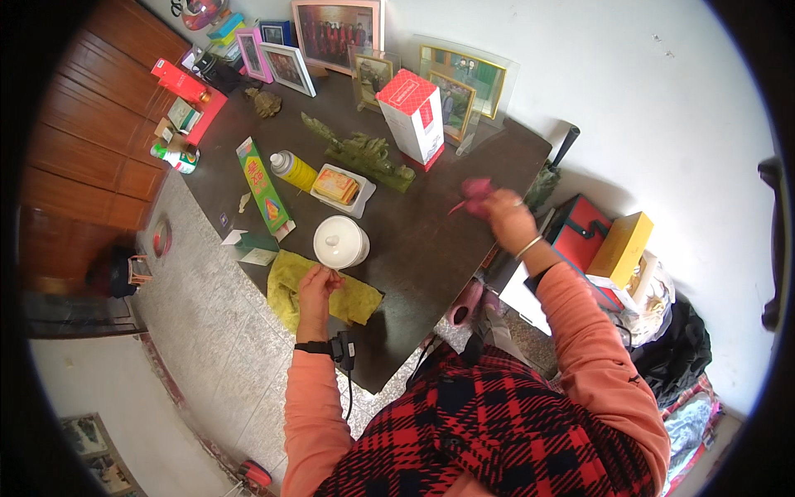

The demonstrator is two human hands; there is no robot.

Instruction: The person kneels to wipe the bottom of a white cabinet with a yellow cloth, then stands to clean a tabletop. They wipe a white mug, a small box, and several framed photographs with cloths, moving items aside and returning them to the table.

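My left hand (315,297) is at the near side of a white lidded mug (345,241), its fingers closed where the handle would be. The mug stands upright with its knobbed lid on. Under my left hand and beside the mug lies a crumpled yellow cloth (287,279). My right hand (512,222) grips a crumpled magenta item (476,194), perhaps a cloth or thin bag, over the right part of the dark tabletop (428,236). Motion blurs it a little.
A white tray (366,208) of packets, a yellow spray can (297,170) and a long green box (266,189) stand beyond the mug. Behind are a green carving (366,155), a tall red-and-white box (411,118) and picture frames (338,34). Boxes (621,248) are stacked at right.
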